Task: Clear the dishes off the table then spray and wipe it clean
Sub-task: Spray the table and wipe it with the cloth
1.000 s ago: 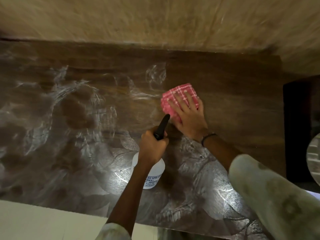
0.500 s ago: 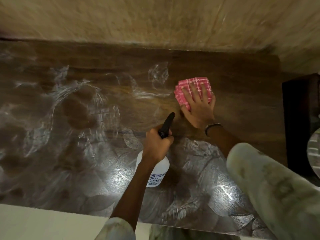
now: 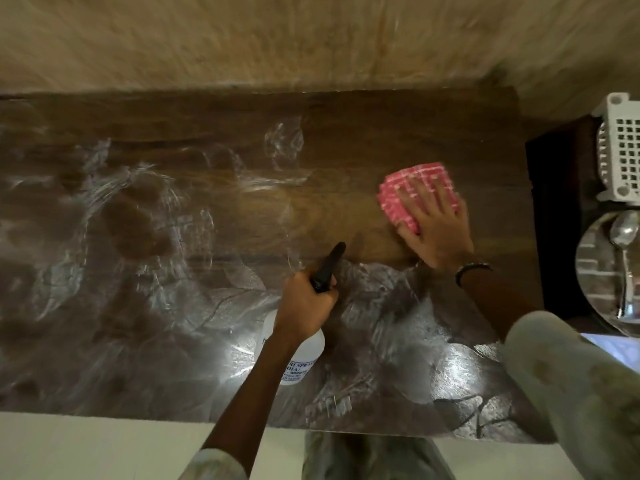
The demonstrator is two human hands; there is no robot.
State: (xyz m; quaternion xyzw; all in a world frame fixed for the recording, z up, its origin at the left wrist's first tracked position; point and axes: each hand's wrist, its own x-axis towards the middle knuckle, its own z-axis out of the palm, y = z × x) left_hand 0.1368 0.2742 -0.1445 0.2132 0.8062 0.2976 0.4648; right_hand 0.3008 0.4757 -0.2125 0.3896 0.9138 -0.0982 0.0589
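Observation:
The dark wooden table (image 3: 173,237) fills the view, its surface streaked with wet smears. My right hand (image 3: 433,223) lies flat with fingers spread on a folded pink checked cloth (image 3: 398,195), pressing it to the table near the right end. My left hand (image 3: 304,303) is closed around the neck of a white spray bottle (image 3: 294,358); its black nozzle (image 3: 329,265) points away from me, toward the cloth. The bottle stands over the near middle of the table.
Past the table's right edge sits a dark side surface with a white perforated basket (image 3: 620,150) and a round steel plate (image 3: 599,271) holding a spoon (image 3: 623,258). A beige wall runs along the far side. Pale floor shows along the near edge.
My right hand has slid the pink cloth to the right and slightly away from me. The left hand with the bottle has barely moved. The view has shifted right, revealing the basket and plate.

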